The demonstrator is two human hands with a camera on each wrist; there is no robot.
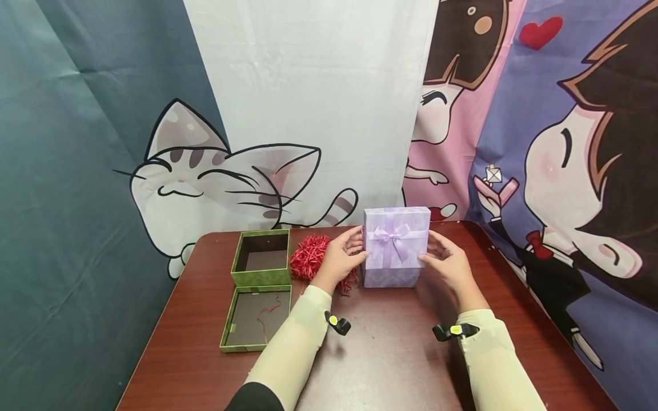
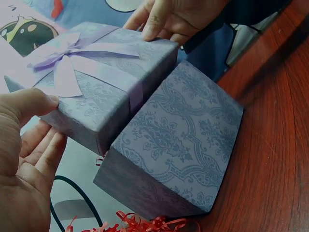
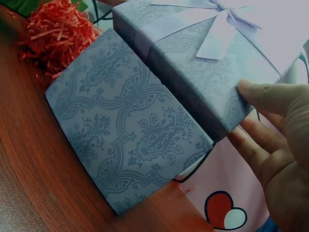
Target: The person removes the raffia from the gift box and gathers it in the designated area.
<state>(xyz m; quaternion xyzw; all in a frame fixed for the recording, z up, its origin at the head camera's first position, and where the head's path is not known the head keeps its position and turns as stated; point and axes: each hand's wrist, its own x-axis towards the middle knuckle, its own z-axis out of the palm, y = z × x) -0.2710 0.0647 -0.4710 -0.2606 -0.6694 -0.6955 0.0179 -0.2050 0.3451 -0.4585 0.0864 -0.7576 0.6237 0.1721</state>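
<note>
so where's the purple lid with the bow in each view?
Head: purple lid centre, between left hand and right hand.
Left wrist: lid upper left, above the box base.
Right wrist: lid top right.
Shared landmark: red paper shred.

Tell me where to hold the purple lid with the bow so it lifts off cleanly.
Take the purple lid by its two opposite side walls, left hand from the left and right hand from the right, fingers on the rim. The bow sits on top, so the flat sides probably give the surest hold above the box base.
</note>
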